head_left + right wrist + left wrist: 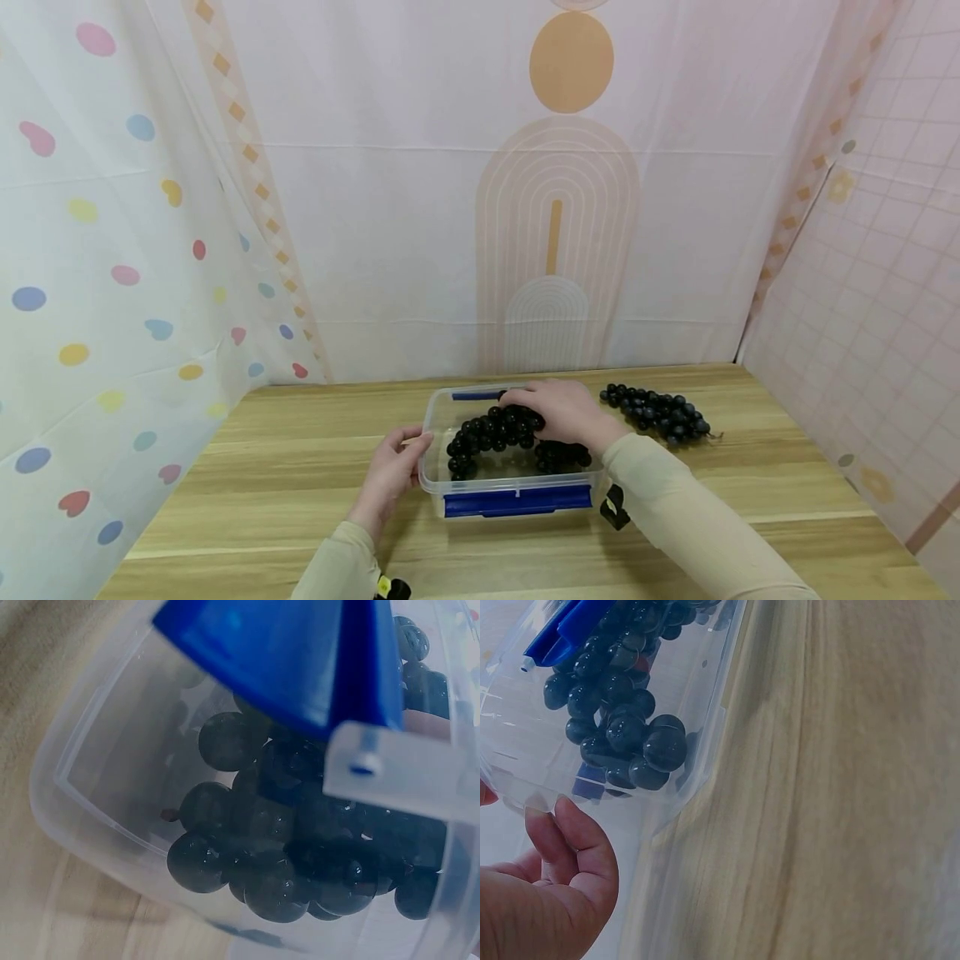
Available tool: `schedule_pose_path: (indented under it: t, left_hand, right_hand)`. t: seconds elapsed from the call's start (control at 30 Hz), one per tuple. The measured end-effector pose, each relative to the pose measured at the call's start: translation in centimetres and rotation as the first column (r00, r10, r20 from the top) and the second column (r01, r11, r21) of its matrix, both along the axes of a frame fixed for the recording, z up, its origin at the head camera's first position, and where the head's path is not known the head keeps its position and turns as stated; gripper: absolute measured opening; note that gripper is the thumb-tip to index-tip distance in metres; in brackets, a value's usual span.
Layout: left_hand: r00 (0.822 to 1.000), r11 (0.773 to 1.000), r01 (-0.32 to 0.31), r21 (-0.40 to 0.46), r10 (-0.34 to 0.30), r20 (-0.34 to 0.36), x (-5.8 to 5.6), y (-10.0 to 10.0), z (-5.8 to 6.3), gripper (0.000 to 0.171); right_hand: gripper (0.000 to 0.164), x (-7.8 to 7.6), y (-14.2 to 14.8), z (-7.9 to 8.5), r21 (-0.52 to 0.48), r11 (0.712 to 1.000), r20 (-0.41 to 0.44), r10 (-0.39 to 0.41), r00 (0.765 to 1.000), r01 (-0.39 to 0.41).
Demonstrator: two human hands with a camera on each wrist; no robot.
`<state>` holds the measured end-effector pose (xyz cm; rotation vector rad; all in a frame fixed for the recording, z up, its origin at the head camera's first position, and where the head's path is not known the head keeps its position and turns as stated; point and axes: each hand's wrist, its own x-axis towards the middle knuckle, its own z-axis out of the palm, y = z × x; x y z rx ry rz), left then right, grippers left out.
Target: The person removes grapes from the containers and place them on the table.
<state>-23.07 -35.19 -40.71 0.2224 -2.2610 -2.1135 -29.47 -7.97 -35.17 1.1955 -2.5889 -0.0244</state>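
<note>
A clear plastic box (pixel 517 482) with blue clips stands on the table. My left hand (pixel 397 462) holds its left side at the rim, the thumb on top; in the left wrist view, curled fingers (pixel 585 851) touch the wall. My right hand (pixel 558 408) reaches over the right side and grips one end of a bunch of black grapes (pixel 491 429), which arches inside the box. More dark grapes (pixel 562 456) lie beneath that hand. Through the wall in the right wrist view, grapes (pixel 277 889) show behind a blue clip (pixel 277 660); the right hand is mostly hidden there.
Another bunch of dark grapes (pixel 656 412) lies on the wooden table (pixel 300 467), right of the box. Patterned curtains (pixel 405 267) hang behind the table and along both sides. Dark straps sit at both wrists.
</note>
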Motion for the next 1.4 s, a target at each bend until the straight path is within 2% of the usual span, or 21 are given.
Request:
schedule_pose_path:
  t: [0.5,1.13,1.4]
  left_hand:
    - [1.0,1.0,0.003,0.003,-0.003,0.0,0.0,0.1,0.0,0.046]
    - [1.0,1.0,0.018,0.007,-0.018,0.015,-0.2,0.0,0.2,0.05]
    - [1.0,1.0,0.015,-0.01,-0.015,-0.001,0.2,0.1,0.3,0.051]
  right_hand:
    - [0.07,0.2,0.4,0.5,-0.01,1.0,-0.021,-0.005,1.0,0.005]
    - [0.072,0.2,1.3,1.6,-0.077,0.997,-0.021,0.003,1.0,-0.005]
    - [0.071,0.5,1.4,2.0,-0.09,0.996,-0.022,-0.005,1.0,0.003]
